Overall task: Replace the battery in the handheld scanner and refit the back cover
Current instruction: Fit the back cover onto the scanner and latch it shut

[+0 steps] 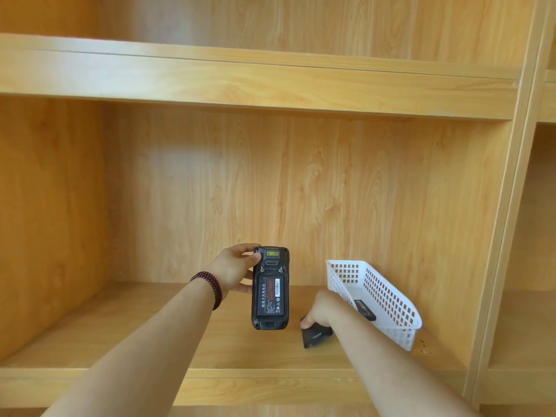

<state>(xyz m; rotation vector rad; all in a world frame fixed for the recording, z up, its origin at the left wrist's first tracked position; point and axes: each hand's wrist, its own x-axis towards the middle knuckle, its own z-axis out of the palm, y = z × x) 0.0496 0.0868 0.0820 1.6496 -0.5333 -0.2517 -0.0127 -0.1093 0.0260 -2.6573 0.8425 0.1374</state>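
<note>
My left hand (pixel 233 267) holds the black handheld scanner (pixel 270 288) upright above the shelf, its open back facing me. A black battery (pixel 272 294) with a red label sits in the scanner's bay. To the right, my right hand (pixel 322 310) rests on the shelf with its fingers closed on the black back cover (pixel 316 337), which lies flat on the wood. Another black battery (pixel 364 310) lies inside the white basket (pixel 388 299).
The work happens on a wooden shelf (pixel 150 332) in a light wood cabinet. The white perforated basket leans tilted against the right side panel (pixel 493 266). Another shelf board (pixel 240 82) runs overhead.
</note>
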